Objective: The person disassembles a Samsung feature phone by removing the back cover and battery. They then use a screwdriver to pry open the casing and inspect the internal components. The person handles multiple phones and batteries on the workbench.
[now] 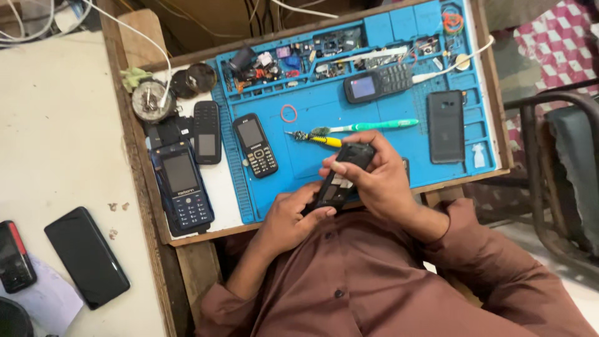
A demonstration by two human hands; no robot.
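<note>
Holding the open phone (pixel 340 178) in both hands just above the counter's near edge, I have it tilted, its back toward the camera with the cover off and the innards showing. My left hand (pixel 290 215) wraps the lower end from beneath, closed around the body. My right hand (pixel 374 178) closes over the upper end, thumb pressing across the back near the top. To do this well, I judge the lower grip should stay firm while the thumb works with light, even pressure, so nothing small drops onto my lap past the edge; keeping the phone over the mat (pixel 349 106) would be safer.

Just beyond my right hand lie a yellow-handled tool (pixel 315 138) and a green toothbrush (pixel 368 126), close together on the mat. Left of them rests a black keypad phone (pixel 256 145), with a pink rubber band (pixel 288 113) near it. Toward the counter's left edge, off the mat, sit a blue phone (pixel 181 187) and a dark phone (pixel 206 131). A smartphone (pixel 445 126) lies face down near the mat's right side. Farther back, another keypad phone (pixel 377 82) lies crosswise before the parts trays (pixel 312 53) along the far edge.
</note>
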